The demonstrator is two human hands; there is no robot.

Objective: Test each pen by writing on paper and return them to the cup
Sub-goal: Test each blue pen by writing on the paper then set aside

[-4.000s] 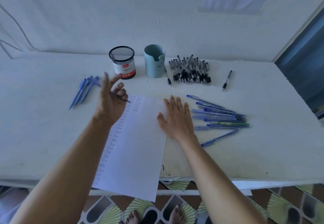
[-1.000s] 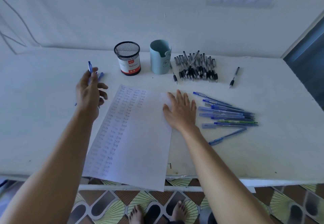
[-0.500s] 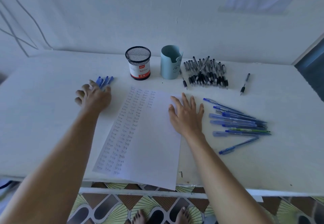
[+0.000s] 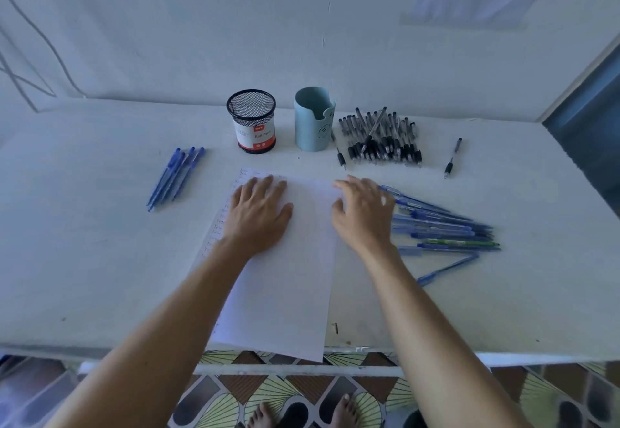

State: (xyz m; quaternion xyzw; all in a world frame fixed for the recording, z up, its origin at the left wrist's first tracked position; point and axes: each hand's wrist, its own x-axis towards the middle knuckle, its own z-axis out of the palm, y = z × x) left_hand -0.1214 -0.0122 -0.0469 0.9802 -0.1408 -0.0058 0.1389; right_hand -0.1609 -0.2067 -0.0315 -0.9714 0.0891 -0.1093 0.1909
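Note:
A white sheet of paper (image 4: 285, 280) with columns of small handwriting lies on the white table and overhangs its near edge. My left hand (image 4: 258, 213) rests flat on the sheet's upper left part and holds nothing. My right hand (image 4: 364, 213) hovers at the sheet's right edge with relaxed fingers, beside a spread of several blue pens (image 4: 443, 226). A small bundle of blue pens (image 4: 176, 172) lies at the left. The black mesh cup (image 4: 251, 120) and the light blue cup (image 4: 313, 119) stand at the back.
A heap of several black pens (image 4: 380, 137) lies right of the blue cup, with a single black pen (image 4: 453, 157) further right. The white table (image 4: 84, 260) ends at a wall behind. Tiled floor and bare feet show below the near edge.
My left hand let go of the blue pens at the left and moved right onto the paper. My right hand lifted off the paper's edge and shifted toward the blue pens.

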